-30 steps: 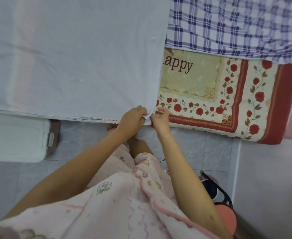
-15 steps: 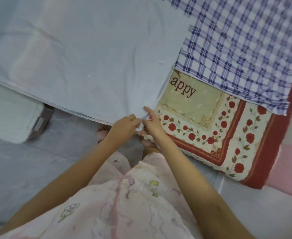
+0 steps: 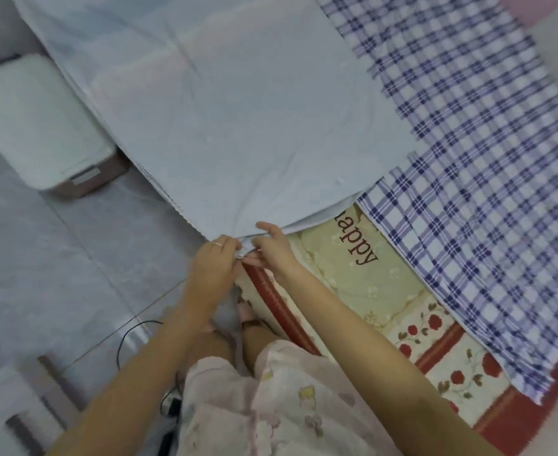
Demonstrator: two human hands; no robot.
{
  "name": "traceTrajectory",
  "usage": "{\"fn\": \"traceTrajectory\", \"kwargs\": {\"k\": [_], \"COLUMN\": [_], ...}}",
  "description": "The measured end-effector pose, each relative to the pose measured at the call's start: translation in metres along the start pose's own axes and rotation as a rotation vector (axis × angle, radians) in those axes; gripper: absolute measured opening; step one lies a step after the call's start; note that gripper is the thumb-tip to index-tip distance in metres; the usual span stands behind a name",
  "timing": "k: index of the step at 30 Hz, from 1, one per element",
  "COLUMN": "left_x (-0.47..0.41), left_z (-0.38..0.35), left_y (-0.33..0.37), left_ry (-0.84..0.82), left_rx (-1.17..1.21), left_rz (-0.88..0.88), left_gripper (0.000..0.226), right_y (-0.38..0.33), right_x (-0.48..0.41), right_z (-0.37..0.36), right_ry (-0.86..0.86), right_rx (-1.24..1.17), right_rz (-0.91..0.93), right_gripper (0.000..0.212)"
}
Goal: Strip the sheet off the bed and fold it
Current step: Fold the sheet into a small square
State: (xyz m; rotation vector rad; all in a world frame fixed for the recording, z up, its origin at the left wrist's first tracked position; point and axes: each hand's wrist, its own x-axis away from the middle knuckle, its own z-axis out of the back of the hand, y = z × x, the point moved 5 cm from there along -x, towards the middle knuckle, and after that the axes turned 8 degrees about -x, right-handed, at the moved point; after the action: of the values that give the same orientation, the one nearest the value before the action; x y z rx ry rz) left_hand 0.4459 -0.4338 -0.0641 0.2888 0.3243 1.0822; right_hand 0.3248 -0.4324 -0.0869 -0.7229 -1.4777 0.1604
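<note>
A pale blue-white sheet (image 3: 238, 120) lies folded in layers across the bed, its near corner hanging at the bed's edge. My left hand (image 3: 213, 266), with a ring on one finger, pinches that corner from the left. My right hand (image 3: 272, 250) pinches the same corner from the right, fingertips almost touching the left hand's. Under the sheet lies a cream mat with red roses and the word "happy" (image 3: 369, 281). A blue-and-white checked cloth (image 3: 468, 153) covers the bed's far right part.
A white box with a brown base (image 3: 40, 126) stands on the grey tiled floor (image 3: 57, 258) at left. A black cable (image 3: 133, 337) lies on the floor near my legs. Another pale object (image 3: 4, 409) sits at bottom left.
The view has swung round, so the bed now runs diagonally. Both hands stay together on the sheet's corner, which has shifted slightly along the bed's edge.
</note>
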Motion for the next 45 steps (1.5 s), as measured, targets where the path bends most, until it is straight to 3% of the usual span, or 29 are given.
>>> {"fn": "traceTrajectory", "kwargs": {"k": [3, 7, 14, 16, 18, 20, 22, 25, 29, 31, 33, 35, 37, 41, 45], "left_x": [-0.003, -0.003, -0.002, 0.005, 0.018, 0.030, 0.045, 0.060, 0.070, 0.065, 0.038, -0.004, -0.049, -0.121, -0.154], "left_z": [-0.008, -0.039, -0.095, -0.114, -0.131, -0.141, -0.150, -0.173, -0.214, -0.236, -0.258, -0.275, -0.288, -0.331, -0.357], "left_y": [-0.007, -0.024, -0.054, -0.057, -0.056, -0.053, -0.039, -0.038, -0.032, -0.017, 0.002, 0.021, 0.046, 0.098, 0.125], "left_ry": [0.145, 0.148, 0.174, 0.226, 0.311, 0.401, 0.465, 0.328, -0.362, -0.581, -0.692, -0.633, -0.485, -0.295, -0.267], "left_rx": [-0.038, -0.044, 0.007, -0.042, -0.111, -0.116, -0.152, -0.259, -0.505, -0.563, -0.615, -0.695, -0.749, -0.581, -0.638], "left_rz": [-0.036, -0.137, -0.002, 0.090, 0.229, 0.438, 0.631, 0.752, 1.062, 1.204, 1.248, 1.172, 0.973, 0.574, 0.492], "left_gripper": [0.017, 0.018, 0.009, 0.010, 0.013, 0.011, 0.009, 0.006, 0.012, 0.022, 0.031, 0.033, 0.032, 0.038, 0.028], "right_y": [-0.012, -0.016, 0.020, 0.027, 0.031, 0.036, 0.037, 0.015, -0.039, -0.067, -0.101, -0.136, -0.164, -0.204, -0.228], "right_x": [-0.018, -0.048, -0.118, -0.147, -0.178, -0.203, -0.220, -0.253, -0.287, -0.303, -0.324, -0.341, -0.355, -0.379, -0.399], "right_z": [0.001, -0.002, 0.004, 0.011, 0.016, 0.030, 0.063, 0.117, 0.201, 0.244, 0.293, 0.337, 0.374, 0.451, 0.502], "right_ry": [-0.062, -0.189, -0.573, -0.571, -0.494, -0.360, -0.293, -0.193, -0.013, 0.075, 0.215, 0.343, 0.436, 0.582, 0.608], "right_rx": [0.149, 0.486, 0.899, 1.213, 1.638, 1.894, 1.898, 1.832, 1.726, 1.621, 1.524, 1.475, 1.423, 1.104, 0.915], "right_rz": [0.062, 0.092, 0.070, 0.232, 0.538, 0.823, 0.976, 1.111, 1.325, 1.459, 1.488, 1.434, 1.316, 1.132, 0.987], "right_gripper": [0.041, 0.035, 0.012, 0.009, 0.018, 0.024, 0.019, 0.009, 0.037, 0.044, 0.055, 0.065, 0.069, 0.049, 0.045]}}
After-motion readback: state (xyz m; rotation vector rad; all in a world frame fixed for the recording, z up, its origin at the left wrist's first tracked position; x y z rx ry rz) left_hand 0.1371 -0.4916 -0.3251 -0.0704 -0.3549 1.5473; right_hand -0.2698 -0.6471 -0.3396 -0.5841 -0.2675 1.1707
